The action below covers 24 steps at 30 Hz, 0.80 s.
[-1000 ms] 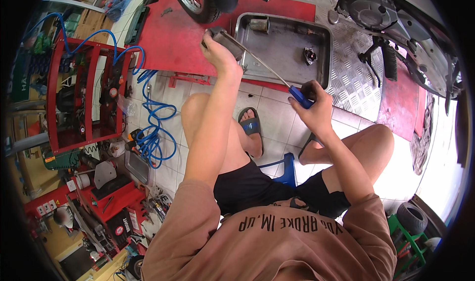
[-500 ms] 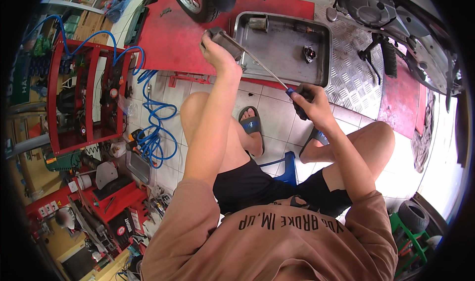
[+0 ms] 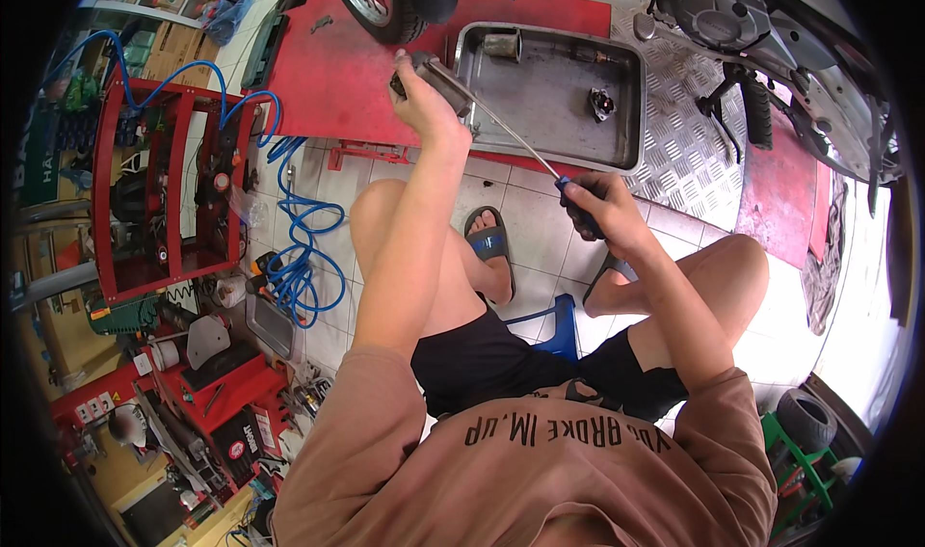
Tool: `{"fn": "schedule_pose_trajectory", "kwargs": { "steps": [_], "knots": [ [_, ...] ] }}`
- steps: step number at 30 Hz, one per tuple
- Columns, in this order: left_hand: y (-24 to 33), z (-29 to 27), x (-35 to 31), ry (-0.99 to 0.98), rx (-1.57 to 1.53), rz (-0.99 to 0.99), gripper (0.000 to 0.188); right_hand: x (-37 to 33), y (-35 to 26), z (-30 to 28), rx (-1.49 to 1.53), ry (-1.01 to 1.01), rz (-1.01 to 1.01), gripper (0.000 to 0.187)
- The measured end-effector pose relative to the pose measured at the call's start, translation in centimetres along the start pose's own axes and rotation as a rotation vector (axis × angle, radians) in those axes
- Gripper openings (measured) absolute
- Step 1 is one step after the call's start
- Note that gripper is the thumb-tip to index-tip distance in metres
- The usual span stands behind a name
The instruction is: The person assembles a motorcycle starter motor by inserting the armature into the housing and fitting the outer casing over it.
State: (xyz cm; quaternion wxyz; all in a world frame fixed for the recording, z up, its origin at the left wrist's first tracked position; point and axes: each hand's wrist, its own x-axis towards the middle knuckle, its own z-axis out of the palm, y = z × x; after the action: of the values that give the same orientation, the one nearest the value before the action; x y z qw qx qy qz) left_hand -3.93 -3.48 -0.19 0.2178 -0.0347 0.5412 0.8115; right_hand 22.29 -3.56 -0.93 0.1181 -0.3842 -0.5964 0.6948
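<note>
My left hand is wrapped round a dark grey metal part, held above the near left corner of a metal tray. In my right hand is a long screwdriver with a blue and black handle. Its shaft slants up and left to the metal part; whether the tip is in or only against the part cannot be made out. A short metal cylinder lies at the tray's far left, and a small dark and silver part lies toward its right side.
A wheel stands beyond the tray on a red platform. Motorcycle parts rise at the far right above a chequered metal plate. A coiled blue hose and a red rack are at left.
My right hand and the screwdriver have shifted slightly up and left. The fingers of my left hand have moved a little on the metal part, which stays about in place.
</note>
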Motion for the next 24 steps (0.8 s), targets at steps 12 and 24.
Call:
{"fn": "schedule_pose_trajectory", "kwargs": {
  "steps": [12, 24],
  "knots": [
    [0.0, 0.1, -0.1, 0.054, 0.032, 0.048, 0.035, -0.3, -1.1, 0.8, -0.309, 0.282, -0.379, 0.023],
    [0.2, 0.0, -0.1, -0.049, -0.017, 0.002, 0.032, -0.1, -0.6, 0.7, -0.070, 0.134, -0.094, 0.028]
  ]
}}
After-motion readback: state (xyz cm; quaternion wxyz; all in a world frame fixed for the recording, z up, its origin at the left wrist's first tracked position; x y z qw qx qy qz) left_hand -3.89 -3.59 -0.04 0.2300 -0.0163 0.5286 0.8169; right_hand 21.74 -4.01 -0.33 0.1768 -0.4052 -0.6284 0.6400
